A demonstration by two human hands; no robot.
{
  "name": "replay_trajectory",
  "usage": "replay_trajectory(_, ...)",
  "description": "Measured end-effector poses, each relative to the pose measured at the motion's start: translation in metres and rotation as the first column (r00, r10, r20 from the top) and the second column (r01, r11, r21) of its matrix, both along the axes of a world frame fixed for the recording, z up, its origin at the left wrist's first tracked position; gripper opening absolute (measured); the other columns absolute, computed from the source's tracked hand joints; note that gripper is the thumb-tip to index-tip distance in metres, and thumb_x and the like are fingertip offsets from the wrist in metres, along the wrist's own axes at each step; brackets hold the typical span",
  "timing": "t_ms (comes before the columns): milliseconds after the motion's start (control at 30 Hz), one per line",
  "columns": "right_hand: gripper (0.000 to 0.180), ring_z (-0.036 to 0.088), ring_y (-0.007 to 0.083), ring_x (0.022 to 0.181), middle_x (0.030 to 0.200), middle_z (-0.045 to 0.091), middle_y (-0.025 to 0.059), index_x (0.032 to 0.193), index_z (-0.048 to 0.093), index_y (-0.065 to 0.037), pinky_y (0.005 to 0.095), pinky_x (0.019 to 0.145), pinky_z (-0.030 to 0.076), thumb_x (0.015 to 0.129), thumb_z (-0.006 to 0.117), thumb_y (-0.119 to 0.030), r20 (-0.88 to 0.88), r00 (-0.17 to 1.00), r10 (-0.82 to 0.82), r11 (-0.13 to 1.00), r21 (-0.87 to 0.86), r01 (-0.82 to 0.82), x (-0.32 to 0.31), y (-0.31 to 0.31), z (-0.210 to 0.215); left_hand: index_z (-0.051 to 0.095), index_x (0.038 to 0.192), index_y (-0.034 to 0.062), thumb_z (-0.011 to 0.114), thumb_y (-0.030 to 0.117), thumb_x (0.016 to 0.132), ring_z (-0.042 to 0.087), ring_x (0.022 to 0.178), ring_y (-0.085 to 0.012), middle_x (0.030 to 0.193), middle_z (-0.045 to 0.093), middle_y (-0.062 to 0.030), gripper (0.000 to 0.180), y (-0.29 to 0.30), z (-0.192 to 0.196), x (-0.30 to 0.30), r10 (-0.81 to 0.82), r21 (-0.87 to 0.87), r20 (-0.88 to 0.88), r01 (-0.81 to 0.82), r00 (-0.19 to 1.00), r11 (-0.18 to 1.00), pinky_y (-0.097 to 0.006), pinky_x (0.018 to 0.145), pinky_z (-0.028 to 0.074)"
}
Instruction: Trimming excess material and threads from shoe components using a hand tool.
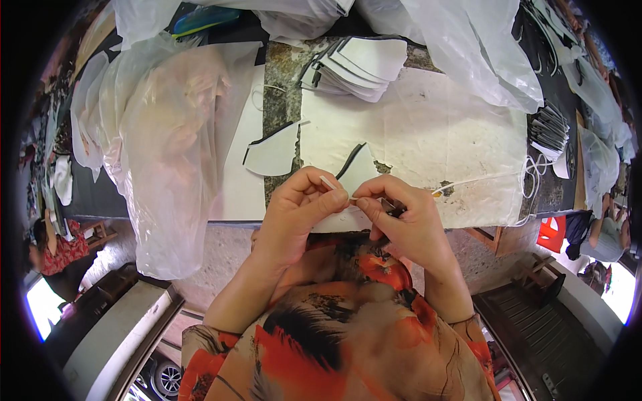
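Observation:
My left hand is closed, its thumb and forefinger pinching a thin white cord whose short end sticks up above the fingers. Right beside it, fingertips almost touching, my right hand pinches the same cord. Something dark shows under the curled fingers of that hand; its kind is hidden. Just beyond both hands lies a white fabric piece with a black-bound edge, partly covered by them. Another white piece with black edging rests flat to the left.
A stack of white black-edged pieces sits at the back of the worktable. Loose cord coils at the right near a dark-edged bundle. Clear plastic bags cover the left, one hanging over the front edge. More plastic lies back right.

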State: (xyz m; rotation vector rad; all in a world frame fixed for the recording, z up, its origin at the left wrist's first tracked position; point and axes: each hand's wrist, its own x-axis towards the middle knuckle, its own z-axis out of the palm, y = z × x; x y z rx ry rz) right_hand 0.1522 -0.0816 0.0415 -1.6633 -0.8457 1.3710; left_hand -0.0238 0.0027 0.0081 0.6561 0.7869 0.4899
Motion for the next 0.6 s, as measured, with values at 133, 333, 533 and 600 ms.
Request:
replay_trajectory(133,0.012,0.059,0.0045,0.060,0.087,0.070,0.0025,0.107,0.069,0.000,0.0205,0.053,0.048,0.097,0.070,-0.006,-0.076,0.997,-0.020,0.999,-0.035,0.018,-0.003,0.000,0.000,0.062,0.100,0.0048,0.072,0.005,0.095,0.062,0.087,-0.0065,0.095,0.066,-0.0007,0.011,0.001,-0.001,-0.001,-0.014,0.018,-0.015,0.014,1.000,1.000,-0.023,0.080,0.050)
replay_trajectory(333,0.011,0.060,0.0043,0.065,0.088,0.071,0.0035,0.107,0.069,-0.001,0.0202,0.056,0.048,0.096,0.070,-0.004,-0.069,0.997,-0.027,0.999,0.038,0.030,-0.003,-0.007,-0.009,0.064,0.103,0.0037,0.071,0.005,0.096,0.061,0.083,-0.0059,0.090,0.066,-0.0001,0.010,0.002,-0.002,-0.004,-0.078,0.024,-0.100,0.081,0.992,0.996,-0.022,0.076,0.049)
replay_trajectory(533,0.011,0.064,0.0058,0.073,0.090,0.072,0.0053,0.107,0.070,-0.002,0.0212,0.064,0.050,0.096,0.070,-0.005,0.135,0.978,0.159,0.919,0.341,-0.196,0.005,-0.011,-0.021,0.065,0.104,0.0028,0.072,0.008,0.096,0.059,0.080,-0.0050,0.088,0.066,0.0003,0.012,0.002,0.000,0.000,-0.100,0.021,-0.072,0.102,0.992,0.995,-0.021,0.074,0.048)
replay_trajectory(600,0.011,0.065,0.0066,0.075,0.090,0.073,0.0057,0.106,0.071,-0.002,0.0220,0.066,0.051,0.096,0.070,-0.005,0.145,0.973,0.181,0.921,0.321,-0.219,0.007,-0.010,-0.013,0.065,0.105,0.0031,0.071,0.008,0.096,0.059,0.080,-0.0047,0.089,0.066,0.0006,0.011,0.002,-0.002,-0.003,-0.098,0.038,-0.102,0.102,0.990,0.994,-0.020,0.074,0.048)
